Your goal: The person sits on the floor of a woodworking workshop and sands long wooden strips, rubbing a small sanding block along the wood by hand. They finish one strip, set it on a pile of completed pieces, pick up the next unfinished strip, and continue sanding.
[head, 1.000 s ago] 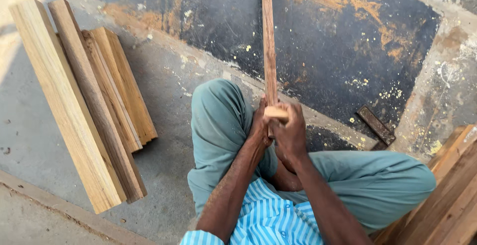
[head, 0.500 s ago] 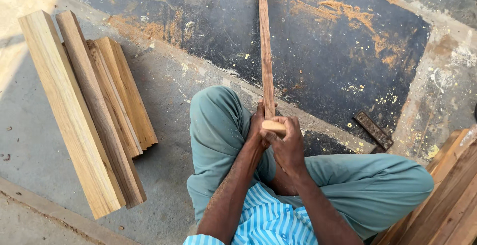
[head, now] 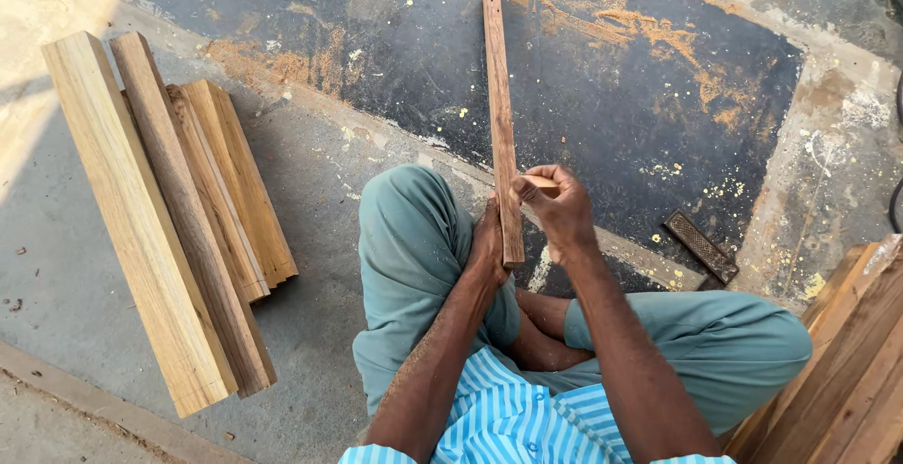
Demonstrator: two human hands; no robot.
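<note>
Seated cross-legged, we steady a long wooden strip (head: 499, 116) on the dark floor patch (head: 621, 125).

Our left hand (head: 489, 238) wraps closed around the strip's near end, just above our knee; our right hand (head: 562, 208) pinches shut on a small pale wooden piece (head: 542, 182) touching the strip's edge. We judge the strip light, stiff and rough-grained, unlikely to slip, and best held low near its end. Stacked planks (head: 169, 210) lie well apart to the left, a dark file (head: 702, 248) to the right.
</note>
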